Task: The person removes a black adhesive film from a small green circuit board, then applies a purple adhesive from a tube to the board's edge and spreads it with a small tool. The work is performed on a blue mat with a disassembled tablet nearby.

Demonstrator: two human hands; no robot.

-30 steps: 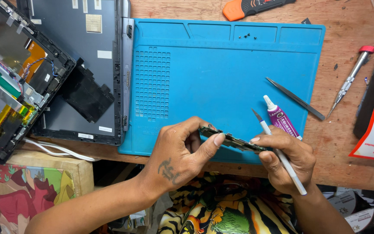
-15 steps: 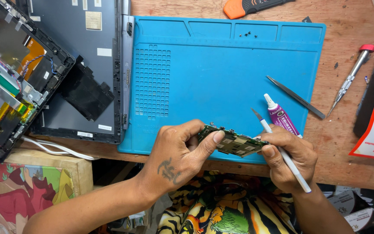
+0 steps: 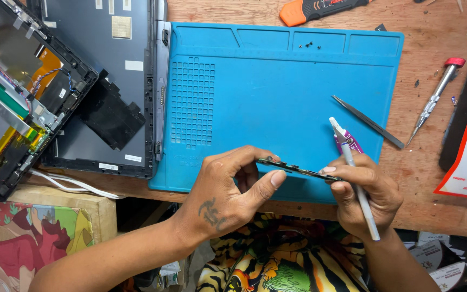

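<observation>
Narrow circuit board (image 3: 298,168) runs left-right, edge-on, between both hands: left hand (image 3: 228,192) pinches its left end, right hand (image 3: 360,192) pinches the right end plus a white tool (image 3: 355,181).

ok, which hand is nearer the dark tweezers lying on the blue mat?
Right. The right hand sits just below the tweezers, holding a white tool and one end of the small circuit board. The left hand is farther off, at the board's other end.
</observation>
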